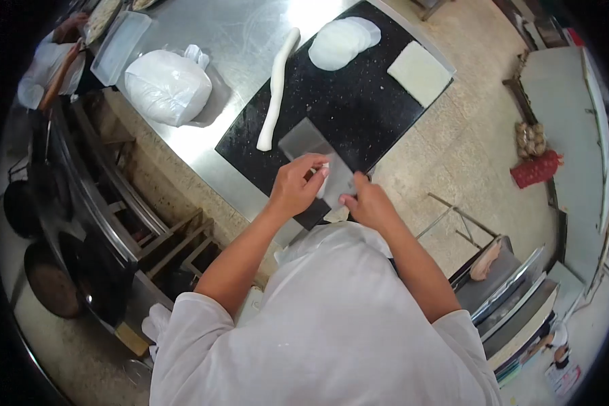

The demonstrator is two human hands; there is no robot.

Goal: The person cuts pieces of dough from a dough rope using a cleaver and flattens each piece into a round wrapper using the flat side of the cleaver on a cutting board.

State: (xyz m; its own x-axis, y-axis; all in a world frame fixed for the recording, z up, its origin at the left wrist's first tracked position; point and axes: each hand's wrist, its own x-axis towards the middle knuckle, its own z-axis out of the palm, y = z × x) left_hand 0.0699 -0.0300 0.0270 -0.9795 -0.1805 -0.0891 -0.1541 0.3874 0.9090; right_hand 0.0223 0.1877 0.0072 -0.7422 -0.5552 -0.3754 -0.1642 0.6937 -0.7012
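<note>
My right hand (373, 201) is closed around the near end of a cleaver (311, 141), whose wide, grey, rectangular blade extends over the black board. At the blade, my left hand (298, 184) is closed, thumb and fingers pinching a small white piece (322, 184). Whether that piece is dough or cloth I cannot tell. Beyond the blade, a long white dough rope (277, 88) lies across the board's left side. Several thin round dough wrappers (342, 44) overlap in a pile at the far end.
The black board (352, 101) rests on a steel table (240, 40). A folded white cloth (419, 73) lies at its right edge. A tied white plastic bag (168, 86) and a clear container (120, 47) stand left. Another person (54, 64) is at far left, near woks (51, 277).
</note>
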